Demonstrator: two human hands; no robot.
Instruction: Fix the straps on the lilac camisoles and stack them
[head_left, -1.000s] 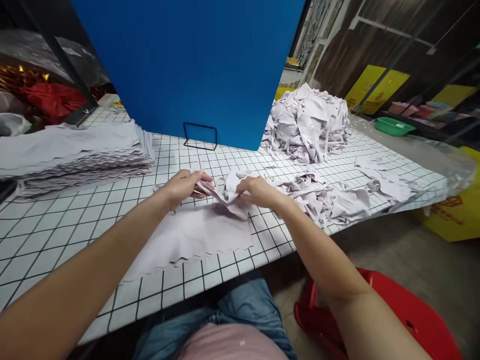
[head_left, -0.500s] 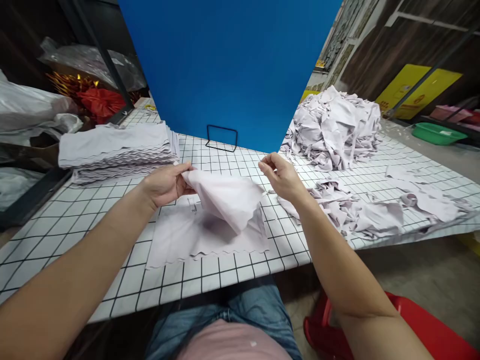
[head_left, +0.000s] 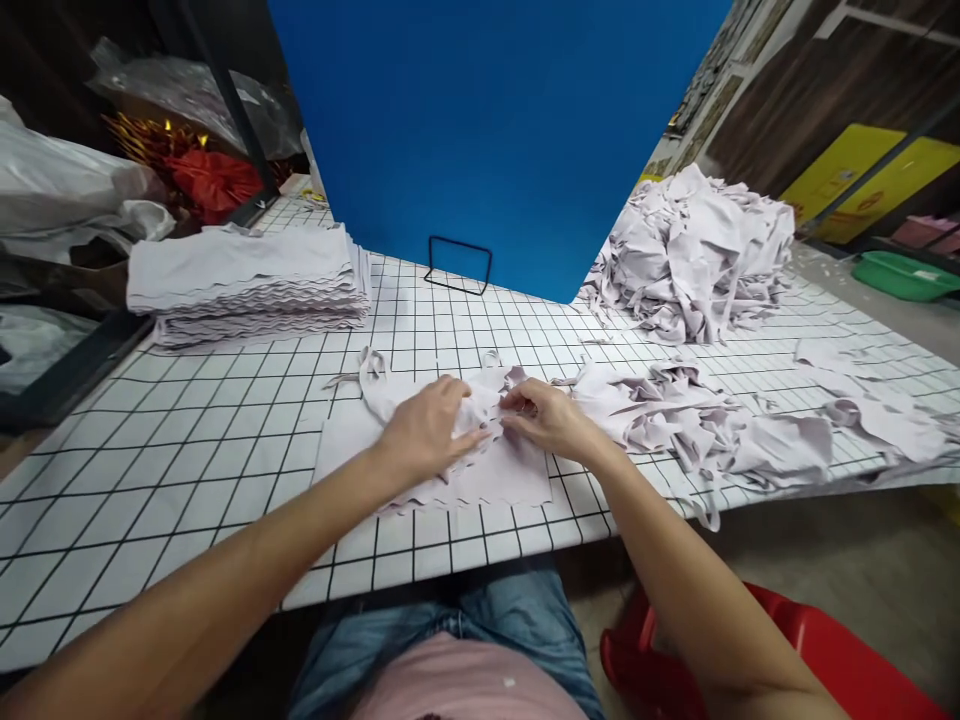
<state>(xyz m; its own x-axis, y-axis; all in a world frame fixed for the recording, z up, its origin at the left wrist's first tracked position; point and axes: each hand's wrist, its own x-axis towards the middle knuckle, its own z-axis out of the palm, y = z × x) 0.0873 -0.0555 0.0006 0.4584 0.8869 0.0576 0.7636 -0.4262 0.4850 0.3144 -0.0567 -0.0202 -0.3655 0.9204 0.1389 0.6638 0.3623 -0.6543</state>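
A pale lilac cloth with a wavy cut edge lies flat on the white grid-patterned table in front of me. On top of it sits a crumpled piece of the same cloth. My left hand rests palm down on that crumpled piece, fingers curled over it. My right hand pinches the same cloth just to the right, fingertips close to the left hand's.
A neat stack of folded cloths sits at the back left. A big heap of loose cloths is at the back right, with scattered pieces nearer. A blue board stands behind. A red stool is at my right.
The cloth held up and spread between both hands has come down onto the flat cloth. Both hands have moved together at the table's middle.
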